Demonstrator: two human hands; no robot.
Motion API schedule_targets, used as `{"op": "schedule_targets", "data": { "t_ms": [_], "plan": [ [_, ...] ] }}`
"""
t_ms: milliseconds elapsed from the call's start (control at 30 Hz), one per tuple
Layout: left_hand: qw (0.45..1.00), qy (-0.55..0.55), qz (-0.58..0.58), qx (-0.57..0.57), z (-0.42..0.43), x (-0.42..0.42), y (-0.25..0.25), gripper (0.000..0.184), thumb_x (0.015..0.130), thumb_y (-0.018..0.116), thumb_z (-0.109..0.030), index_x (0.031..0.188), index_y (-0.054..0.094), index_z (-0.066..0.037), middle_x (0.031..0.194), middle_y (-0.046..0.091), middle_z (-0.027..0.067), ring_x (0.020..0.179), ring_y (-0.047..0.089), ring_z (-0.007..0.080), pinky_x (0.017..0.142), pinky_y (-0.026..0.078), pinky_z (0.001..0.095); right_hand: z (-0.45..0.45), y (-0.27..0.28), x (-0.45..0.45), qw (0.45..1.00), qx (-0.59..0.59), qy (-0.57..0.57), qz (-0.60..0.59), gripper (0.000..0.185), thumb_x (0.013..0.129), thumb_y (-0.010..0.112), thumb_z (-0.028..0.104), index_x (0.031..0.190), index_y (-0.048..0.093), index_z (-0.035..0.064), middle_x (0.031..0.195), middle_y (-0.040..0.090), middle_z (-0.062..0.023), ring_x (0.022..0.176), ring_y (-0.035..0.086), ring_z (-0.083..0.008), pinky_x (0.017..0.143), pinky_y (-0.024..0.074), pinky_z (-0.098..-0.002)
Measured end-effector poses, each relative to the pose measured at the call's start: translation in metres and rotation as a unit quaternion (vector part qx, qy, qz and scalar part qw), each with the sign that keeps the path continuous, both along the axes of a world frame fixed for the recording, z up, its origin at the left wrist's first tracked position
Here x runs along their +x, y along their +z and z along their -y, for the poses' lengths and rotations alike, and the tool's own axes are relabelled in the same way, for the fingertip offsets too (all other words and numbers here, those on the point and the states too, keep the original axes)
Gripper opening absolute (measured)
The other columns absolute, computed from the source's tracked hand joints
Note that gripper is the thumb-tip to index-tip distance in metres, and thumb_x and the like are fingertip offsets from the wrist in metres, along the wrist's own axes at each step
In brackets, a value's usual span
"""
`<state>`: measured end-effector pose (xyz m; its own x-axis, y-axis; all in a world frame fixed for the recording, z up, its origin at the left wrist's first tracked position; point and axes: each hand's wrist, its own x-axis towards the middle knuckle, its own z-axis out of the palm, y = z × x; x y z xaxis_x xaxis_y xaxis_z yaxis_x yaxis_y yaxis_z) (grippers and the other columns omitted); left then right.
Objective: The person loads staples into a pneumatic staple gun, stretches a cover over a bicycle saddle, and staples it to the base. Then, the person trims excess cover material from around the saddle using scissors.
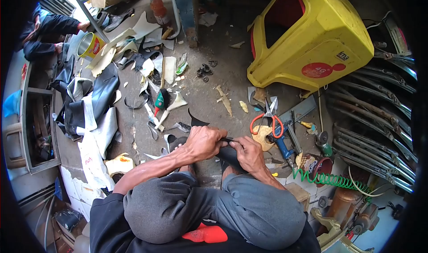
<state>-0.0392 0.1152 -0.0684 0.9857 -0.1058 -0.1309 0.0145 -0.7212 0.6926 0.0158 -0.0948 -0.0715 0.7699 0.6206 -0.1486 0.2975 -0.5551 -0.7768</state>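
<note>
Just beyond the knees, my left hand (pixel 206 141) and my right hand (pixel 249 154) are close together, with the fingers of both closed on a black sheet (pixel 230 157). The sheet's upper edge lies between the two hands, and its lower part hangs toward the feet. My fingers hide part of it. Right of my right hand, orange-handled scissors (pixel 269 119) lie with their blades up on the floor, over a tan piece (pixel 264 138). A thin black strip (pixel 196 120) rests on the floor just above my left hand.
A large yellow casing (pixel 312 39) stands at the upper right, beside stacked metal bars (pixel 374 114). Material scraps (pixel 104 85) and a yellow bucket (pixel 90 46) are at the left. A green-and-red bottle (pixel 161 100) lies ahead. Another person (pixel 49 27) is at the upper left.
</note>
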Motion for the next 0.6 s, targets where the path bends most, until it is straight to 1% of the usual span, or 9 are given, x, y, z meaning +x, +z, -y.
{"op": "schedule_targets", "data": {
  "t_ms": [167, 200, 233, 300, 333, 433, 500, 533, 600],
  "plan": [
    [0.999, 0.030, -0.001, 0.023, 0.013, 0.000, 0.000, 0.025, 0.087, 0.076, -0.029, 0.088, 0.064, -0.006, 0.077, 0.069, 0.0168, 0.075, 0.070, 0.0391, 0.061, 0.050, 0.0497, -0.002, -0.002, -0.005, 0.995, -0.025, -0.092, -0.030, 0.019, 0.096, 0.070, 0.023, 0.100, 0.076, 0.0044, 0.092, 0.072, -0.0173, 0.086, 0.070, -0.0372, 0.074, 0.0535, -0.0438],
    [0.999, 0.046, -0.008, 0.028, 0.015, 0.001, 0.001, 0.026, 0.088, 0.075, -0.029, 0.087, 0.063, -0.006, 0.077, 0.069, 0.0178, 0.074, 0.070, 0.0400, 0.060, 0.051, 0.0507, -0.002, -0.001, -0.005, 0.993, -0.037, -0.106, -0.042, 0.025, 0.096, 0.070, 0.028, 0.100, 0.077, 0.0045, 0.091, 0.074, -0.0184, 0.088, 0.072, -0.0372, 0.076, 0.0543, -0.0423],
    [0.999, 0.043, -0.007, 0.028, 0.015, 0.004, 0.000, 0.026, 0.088, 0.075, -0.029, 0.087, 0.063, -0.006, 0.077, 0.069, 0.0178, 0.074, 0.070, 0.0400, 0.060, 0.051, 0.0507, -0.005, 0.000, -0.004, 0.993, -0.037, -0.108, -0.042, 0.025, 0.096, 0.070, 0.028, 0.100, 0.077, 0.0045, 0.091, 0.074, -0.0184, 0.088, 0.072, -0.0372, 0.076, 0.0543, -0.0423],
    [0.998, 0.044, -0.005, 0.033, 0.019, 0.002, 0.000, 0.026, 0.089, 0.073, -0.028, 0.086, 0.064, -0.005, 0.075, 0.069, 0.0203, 0.072, 0.070, 0.0424, 0.061, 0.051, 0.0525, -0.005, 0.004, -0.006, 0.976, -0.100, -0.150, -0.122, 0.031, 0.095, 0.071, 0.033, 0.101, 0.078, 0.0042, 0.090, 0.075, -0.0204, 0.086, 0.073, -0.0374, 0.076, 0.0549, -0.0411],
    [0.999, 0.043, -0.005, 0.031, 0.019, 0.001, 0.001, 0.026, 0.089, 0.073, -0.028, 0.086, 0.064, -0.005, 0.075, 0.069, 0.0203, 0.072, 0.070, 0.0424, 0.061, 0.051, 0.0525, -0.005, 0.004, -0.007, 0.976, -0.101, -0.151, -0.123, 0.031, 0.095, 0.071, 0.033, 0.101, 0.078, 0.0042, 0.090, 0.075, -0.0204, 0.086, 0.073, -0.0374, 0.076, 0.0549, -0.0411],
    [0.996, 0.035, -0.066, 0.049, 0.018, 0.001, 0.010, 0.027, 0.088, 0.074, -0.029, 0.088, 0.066, -0.003, 0.074, 0.069, 0.0223, 0.073, 0.070, 0.0440, 0.064, 0.053, 0.0533, -0.004, 0.000, -0.004, 0.969, -0.138, -0.147, -0.145, 0.034, 0.093, 0.072, 0.037, 0.102, 0.079, 0.0051, 0.086, 0.075, -0.0204, 0.082, 0.074, -0.0353, 0.074, 0.0550, -0.0403],
    [0.988, 0.032, -0.131, 0.069, 0.016, 0.001, 0.016, 0.028, 0.088, 0.074, -0.030, 0.089, 0.068, -0.002, 0.074, 0.070, 0.0242, 0.074, 0.071, 0.0445, 0.065, 0.054, 0.0536, 0.000, -0.009, 0.002, 0.943, -0.152, -0.128, -0.266, 0.036, 0.092, 0.075, 0.037, 0.100, 0.079, 0.0025, 0.082, 0.076, -0.0153, 0.075, 0.073, -0.0258, 0.069, 0.0535, -0.0372],
    [0.988, 0.031, -0.131, 0.069, 0.016, 0.001, 0.018, 0.028, 0.088, 0.074, -0.030, 0.089, 0.068, -0.002, 0.074, 0.070, 0.0242, 0.074, 0.071, 0.0445, 0.065, 0.054, 0.0536, 0.003, -0.014, 0.003, 0.943, -0.152, -0.129, -0.267, 0.036, 0.092, 0.075, 0.037, 0.100, 0.079, 0.0025, 0.082, 0.076, -0.0153, 0.075, 0.073, -0.0258, 0.069, 0.0535, -0.0372],
    [0.987, 0.024, -0.144, 0.061, 0.014, 0.001, 0.018, 0.031, 0.088, 0.075, -0.031, 0.091, 0.070, -0.001, 0.074, 0.070, 0.0251, 0.075, 0.071, 0.0446, 0.067, 0.054, 0.0540, 0.008, -0.024, 0.006, 0.878, -0.077, -0.168, -0.441, 0.034, 0.090, 0.079, 0.032, 0.091, 0.078, -0.0021, 0.076, 0.072, -0.0089, 0.072, 0.068, -0.0168, 0.064, 0.0503, -0.0325]
  ]
}}
